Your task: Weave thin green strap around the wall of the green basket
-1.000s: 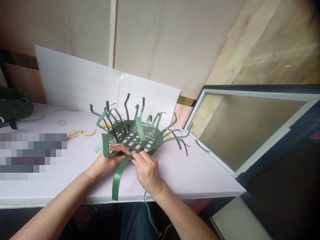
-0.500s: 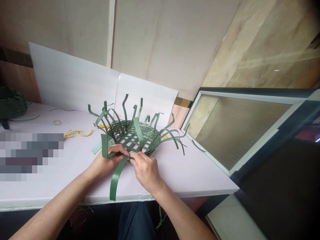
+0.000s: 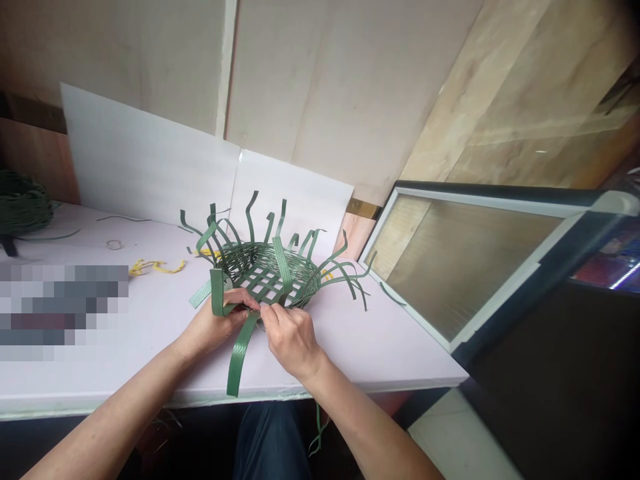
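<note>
A half-woven basket (image 3: pixel 267 275) of green plastic strapping sits near the front of the table, its base an open lattice and its loose strap ends sticking up and outward around the rim. My left hand (image 3: pixel 227 317) grips the near left rim, fingers closed on it. Close beside it, my right hand (image 3: pixel 290 333) pinches at the same near rim; its fingertips almost meet the left ones, and what thin strand they hold is hidden. One wide green strap (image 3: pixel 241 357) hangs down toward me between the hands. Another strap end (image 3: pixel 217 292) bends up over my left hand.
Yellow ties (image 3: pixel 157 267) and a small ring (image 3: pixel 114 245) lie on the pale table (image 3: pixel 125 333). A coil of dark green strand (image 3: pixel 25 203) stands at the far left. White panels (image 3: pixel 150 160) lean at the back; a framed glass panel (image 3: pixel 450 260) stands right. A blurred patch covers the left.
Both hands stay at the near rim, with only a slight shift of the fingers. The hanging strap has swung a little to the right. The view has shifted slightly.
</note>
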`<state>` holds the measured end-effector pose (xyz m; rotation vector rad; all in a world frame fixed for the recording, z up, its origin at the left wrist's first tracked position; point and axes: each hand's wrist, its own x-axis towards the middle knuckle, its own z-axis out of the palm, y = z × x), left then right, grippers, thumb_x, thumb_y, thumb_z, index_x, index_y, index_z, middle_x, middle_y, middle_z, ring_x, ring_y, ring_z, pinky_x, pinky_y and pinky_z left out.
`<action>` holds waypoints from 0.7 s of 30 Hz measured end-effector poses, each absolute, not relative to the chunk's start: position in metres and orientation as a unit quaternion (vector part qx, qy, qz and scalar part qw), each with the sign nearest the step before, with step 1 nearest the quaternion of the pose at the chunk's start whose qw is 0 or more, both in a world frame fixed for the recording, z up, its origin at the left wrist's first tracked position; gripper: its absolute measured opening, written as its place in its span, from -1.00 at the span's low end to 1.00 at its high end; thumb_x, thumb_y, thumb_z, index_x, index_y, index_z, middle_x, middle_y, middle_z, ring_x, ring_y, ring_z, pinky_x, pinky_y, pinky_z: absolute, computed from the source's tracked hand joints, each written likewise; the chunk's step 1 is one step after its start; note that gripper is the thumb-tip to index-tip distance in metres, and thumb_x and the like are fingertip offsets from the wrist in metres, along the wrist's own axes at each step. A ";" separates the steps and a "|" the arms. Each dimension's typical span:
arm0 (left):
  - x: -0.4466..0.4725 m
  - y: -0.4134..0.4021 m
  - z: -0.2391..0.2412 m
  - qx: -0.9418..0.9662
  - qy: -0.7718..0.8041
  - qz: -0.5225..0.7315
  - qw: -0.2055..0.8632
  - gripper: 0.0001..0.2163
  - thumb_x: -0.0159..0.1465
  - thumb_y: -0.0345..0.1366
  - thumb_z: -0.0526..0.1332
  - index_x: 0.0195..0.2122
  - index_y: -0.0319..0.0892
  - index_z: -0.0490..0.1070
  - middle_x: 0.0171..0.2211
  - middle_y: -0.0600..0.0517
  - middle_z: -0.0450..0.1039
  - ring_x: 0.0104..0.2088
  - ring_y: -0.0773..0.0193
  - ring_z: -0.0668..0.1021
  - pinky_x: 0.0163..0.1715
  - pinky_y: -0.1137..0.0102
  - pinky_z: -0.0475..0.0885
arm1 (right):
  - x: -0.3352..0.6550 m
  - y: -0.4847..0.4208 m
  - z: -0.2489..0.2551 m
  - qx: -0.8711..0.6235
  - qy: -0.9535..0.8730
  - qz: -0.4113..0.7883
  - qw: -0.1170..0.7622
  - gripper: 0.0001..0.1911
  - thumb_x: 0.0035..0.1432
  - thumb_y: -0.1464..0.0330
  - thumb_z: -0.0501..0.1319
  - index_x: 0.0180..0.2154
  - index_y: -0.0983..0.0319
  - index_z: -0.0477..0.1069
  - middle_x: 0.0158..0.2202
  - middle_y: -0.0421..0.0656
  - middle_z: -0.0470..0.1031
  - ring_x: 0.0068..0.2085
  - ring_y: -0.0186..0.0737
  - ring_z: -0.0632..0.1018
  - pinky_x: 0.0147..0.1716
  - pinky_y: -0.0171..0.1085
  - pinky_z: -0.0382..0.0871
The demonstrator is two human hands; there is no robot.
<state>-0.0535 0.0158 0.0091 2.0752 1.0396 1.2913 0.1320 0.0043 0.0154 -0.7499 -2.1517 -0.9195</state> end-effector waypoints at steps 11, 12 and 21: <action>-0.053 0.015 0.010 0.758 0.385 0.475 0.227 -0.87 0.19 -0.31 0.18 -0.35 -0.20 0.51 -0.35 -0.02 0.53 -0.27 0.20 0.54 -0.24 0.34 0.40 | 0.128 0.001 0.014 -0.332 -0.834 -0.350 0.265 -0.78 0.28 0.56 -0.01 -0.33 0.25 0.35 -0.48 -0.21 0.41 -0.52 -0.30 0.45 -0.54 -0.26 0.19; -0.053 0.015 0.010 0.759 0.386 0.472 0.227 -0.87 0.19 -0.31 0.18 -0.35 -0.20 0.51 -0.35 -0.01 0.53 -0.28 0.20 0.54 -0.24 0.34 0.40 | 0.130 0.002 0.015 -0.334 -0.845 -0.327 0.259 -0.78 0.28 0.56 0.00 -0.34 0.24 0.35 -0.47 -0.21 0.43 -0.51 -0.31 0.46 -0.54 -0.27 0.19; -0.055 0.016 0.007 0.759 0.377 0.478 0.232 -0.88 0.18 -0.34 0.19 -0.33 -0.19 0.52 -0.33 -0.01 0.54 -0.27 0.20 0.54 -0.24 0.36 0.41 | 0.136 0.007 0.027 -0.328 -0.879 -0.288 0.194 -0.82 0.23 0.57 0.00 -0.28 0.27 0.33 -0.46 -0.18 0.50 -0.49 -0.29 0.52 -0.57 -0.33 0.22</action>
